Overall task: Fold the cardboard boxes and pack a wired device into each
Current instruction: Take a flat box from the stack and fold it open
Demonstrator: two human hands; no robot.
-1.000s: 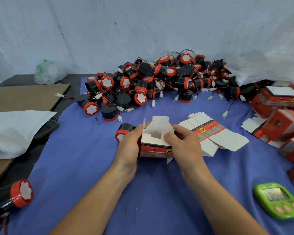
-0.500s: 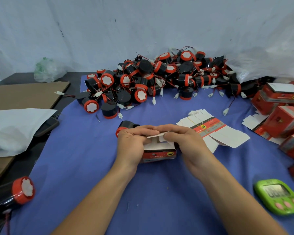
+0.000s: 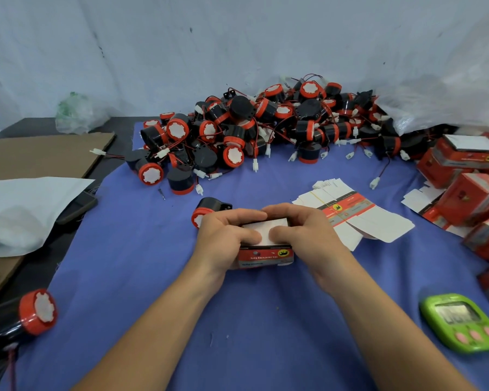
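A small red and white cardboard box (image 3: 266, 256) stands on the blue cloth (image 3: 130, 249) at the centre. My left hand (image 3: 223, 238) grips its left side and my right hand (image 3: 302, 232) grips its right side. Both thumbs press the white top flap (image 3: 266, 230) down. A single black and red wired device (image 3: 206, 208) lies just behind my left hand. A stack of flat unfolded boxes (image 3: 347, 210) lies to the right of my right hand. A big pile of wired devices (image 3: 266, 128) fills the back of the cloth.
Folded red boxes (image 3: 469, 193) are heaped at the right edge. A green timer (image 3: 460, 323) sits at the front right. One loose device (image 3: 31, 314) lies at the front left. Brown cardboard (image 3: 40, 153) and a white bag (image 3: 26, 204) cover the left side.
The box's top flap stood upright a second ago. My hands folded it over, and now it lies flat under both thumbs.
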